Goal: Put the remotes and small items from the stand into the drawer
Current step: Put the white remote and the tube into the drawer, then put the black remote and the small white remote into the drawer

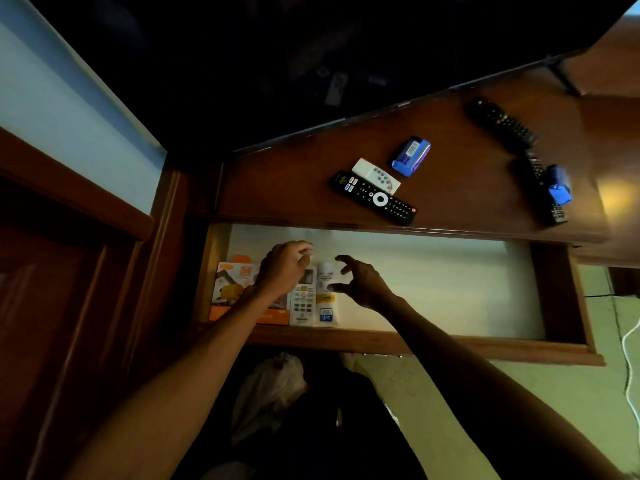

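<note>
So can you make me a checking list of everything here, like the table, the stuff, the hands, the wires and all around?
Surface: brown wooden stand under a dark TV; drawer pulled open, mostly bare.
Job's things on stand: black remote, small white remote touching it, two more black remotes, two blue items.
In drawer: orange box, white remote, white tube, side by side at the left end.
Clutter: pale plastic bag below the drawer.
Hands: left hand curled over the white remote; right hand open above the tube.
Cables: white cable at right.
Surroundings: pale floor, wooden panelling at left.
</note>
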Tool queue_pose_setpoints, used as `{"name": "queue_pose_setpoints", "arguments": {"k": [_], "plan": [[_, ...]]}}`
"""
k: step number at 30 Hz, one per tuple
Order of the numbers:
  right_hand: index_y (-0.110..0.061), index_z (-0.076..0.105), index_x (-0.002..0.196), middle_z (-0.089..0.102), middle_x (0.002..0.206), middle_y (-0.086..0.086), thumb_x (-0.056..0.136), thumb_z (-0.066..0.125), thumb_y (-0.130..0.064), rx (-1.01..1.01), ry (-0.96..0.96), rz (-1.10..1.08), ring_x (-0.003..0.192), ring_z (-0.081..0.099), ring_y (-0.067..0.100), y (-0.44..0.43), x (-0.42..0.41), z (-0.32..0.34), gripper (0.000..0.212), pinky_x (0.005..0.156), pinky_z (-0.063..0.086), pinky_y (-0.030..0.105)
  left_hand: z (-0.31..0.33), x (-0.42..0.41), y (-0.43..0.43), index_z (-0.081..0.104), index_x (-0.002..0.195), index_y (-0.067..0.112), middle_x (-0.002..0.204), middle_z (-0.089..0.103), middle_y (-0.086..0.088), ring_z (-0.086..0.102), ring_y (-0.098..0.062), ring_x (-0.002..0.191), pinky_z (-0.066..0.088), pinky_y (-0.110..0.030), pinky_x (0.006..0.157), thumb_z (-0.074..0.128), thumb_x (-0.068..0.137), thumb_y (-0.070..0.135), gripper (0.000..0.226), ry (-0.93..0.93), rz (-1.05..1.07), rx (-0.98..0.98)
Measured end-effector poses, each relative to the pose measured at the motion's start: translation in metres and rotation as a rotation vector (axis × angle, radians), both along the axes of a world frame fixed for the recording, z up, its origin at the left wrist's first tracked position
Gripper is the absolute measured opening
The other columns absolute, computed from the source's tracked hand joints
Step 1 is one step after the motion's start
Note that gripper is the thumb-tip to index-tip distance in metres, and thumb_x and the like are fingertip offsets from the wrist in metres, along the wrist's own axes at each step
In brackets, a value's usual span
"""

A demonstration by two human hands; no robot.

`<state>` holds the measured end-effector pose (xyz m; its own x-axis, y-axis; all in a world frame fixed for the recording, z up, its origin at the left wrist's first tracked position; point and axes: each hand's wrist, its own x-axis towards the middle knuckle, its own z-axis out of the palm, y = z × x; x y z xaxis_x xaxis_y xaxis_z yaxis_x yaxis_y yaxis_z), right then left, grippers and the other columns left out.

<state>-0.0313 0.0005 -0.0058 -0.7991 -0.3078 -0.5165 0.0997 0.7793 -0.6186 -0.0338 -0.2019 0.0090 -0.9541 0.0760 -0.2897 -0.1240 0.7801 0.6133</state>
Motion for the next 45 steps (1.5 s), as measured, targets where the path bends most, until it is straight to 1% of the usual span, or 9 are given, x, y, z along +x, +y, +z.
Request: {"name": "queue_pose_setpoints", "arguments": {"k": [4, 9, 14, 18, 22, 28, 32, 37, 45], "plan": [[-0.022, 0.057, 0.124, 0.069, 0.115, 0.003, 0.078, 0.074, -0.047, -0.03, 0.087, -0.039, 0.089, 0.068, 0.022, 0.031, -0.01, 0.046, 0.055, 0.081, 0.054, 0.038, 0.041, -0.003, 0.02, 0.065, 0.118, 0.024, 0.111, 0.071, 0.004, 0.067, -0.01, 0.089, 0.058, -0.034, 0.075, 0.054, 0.096, 0.036, 0.027, 0.139, 0.063, 0.086], [-0.018, 0.064, 0.107, 0.073, 0.101, -0.002, 0.079, 0.075, -0.043, -0.064, 0.233, -0.135, 0.083, 0.066, 0.011, 0.077, -0.037, 0.091, 0.039, 0.077, 0.056, 0.038, 0.071, -0.055, 0.058, 0.059, 0.123, 0.014, 0.108, 0.067, -0.005, 0.063, -0.02, 0.094, 0.046, -0.029, 0.07, 0.055, 0.096, 0.036, 0.035, 0.115, 0.279, 0.213], [-0.023, 0.067, 0.102, 0.075, 0.094, -0.007, 0.082, 0.073, -0.036, -0.059, 0.291, -0.167, 0.082, 0.069, 0.013, 0.114, -0.074, 0.115, 0.025, 0.076, 0.056, 0.035, 0.067, -0.116, 0.1, 0.035, 0.141, -0.003, 0.142, 0.045, -0.023, 0.042, -0.038, 0.133, 0.037, -0.042, 0.108, 0.056, 0.095, 0.039, 0.065, -0.049, 0.524, 0.251], [-0.025, 0.064, 0.104, 0.074, 0.093, -0.006, 0.083, 0.07, -0.042, -0.044, 0.293, -0.128, 0.081, 0.068, 0.014, 0.129, -0.104, 0.118, 0.027, 0.07, 0.053, 0.031, 0.051, -0.145, 0.126, 0.036, 0.141, -0.006, 0.146, 0.042, -0.025, 0.037, -0.041, 0.137, 0.033, -0.05, 0.112, 0.065, 0.09, 0.037, 0.073, -0.08, 0.605, 0.181], [-0.027, 0.062, 0.109, 0.076, 0.094, -0.001, 0.082, 0.068, -0.042, -0.035, 0.338, -0.08, 0.083, 0.07, 0.021, 0.13, -0.136, 0.116, 0.032, 0.073, 0.056, 0.038, 0.045, -0.15, 0.135, 0.058, 0.114, 0.001, 0.12, 0.063, -0.021, 0.057, -0.037, 0.116, 0.048, -0.047, 0.097, 0.081, 0.074, 0.016, 0.049, -0.014, 0.679, 0.202], [-0.014, 0.054, 0.126, 0.066, 0.116, 0.008, 0.085, 0.068, -0.032, -0.083, 0.325, 0.043, 0.099, 0.065, 0.025, 0.096, -0.169, 0.109, 0.047, 0.081, 0.055, 0.039, 0.047, -0.129, 0.107, 0.059, 0.126, 0.006, 0.123, 0.064, -0.016, 0.061, -0.03, 0.113, 0.053, -0.039, 0.092, 0.081, 0.072, 0.002, 0.058, 0.004, 0.685, 0.315], [-0.01, 0.036, 0.146, 0.045, 0.143, 0.02, 0.091, 0.061, -0.028, 0.046, 0.311, 0.219, 0.126, 0.048, 0.038, 0.063, -0.182, 0.094, 0.063, 0.105, 0.041, 0.046, 0.059, -0.111, 0.083, 0.06, 0.125, 0.01, 0.112, 0.066, -0.015, 0.063, -0.023, 0.097, 0.052, -0.032, 0.075, 0.077, 0.073, -0.007, 0.057, 0.014, 0.718, 0.467], [-0.01, 0.035, 0.143, 0.048, 0.134, 0.026, 0.099, 0.044, -0.024, 0.285, 0.386, 0.319, 0.121, 0.048, 0.044, 0.039, -0.183, 0.081, 0.047, 0.097, 0.042, 0.05, 0.074, -0.09, 0.055, 0.06, 0.124, 0.016, 0.105, 0.069, -0.012, 0.066, -0.021, 0.092, 0.056, -0.022, 0.065, 0.073, 0.079, -0.005, 0.051, 0.018, 0.682, 0.602], [-0.016, 0.026, 0.151, 0.048, 0.138, 0.024, 0.093, 0.057, -0.024, 0.14, 0.407, 0.226, 0.12, 0.051, 0.044, 0.049, -0.135, 0.081, 0.066, 0.098, 0.047, 0.051, 0.077, -0.04, 0.042, 0.06, 0.13, 0.019, 0.11, 0.07, -0.007, 0.068, -0.017, 0.1, 0.059, -0.028, 0.081, 0.07, 0.082, -0.003, 0.054, -0.096, 0.493, 0.744]]}}
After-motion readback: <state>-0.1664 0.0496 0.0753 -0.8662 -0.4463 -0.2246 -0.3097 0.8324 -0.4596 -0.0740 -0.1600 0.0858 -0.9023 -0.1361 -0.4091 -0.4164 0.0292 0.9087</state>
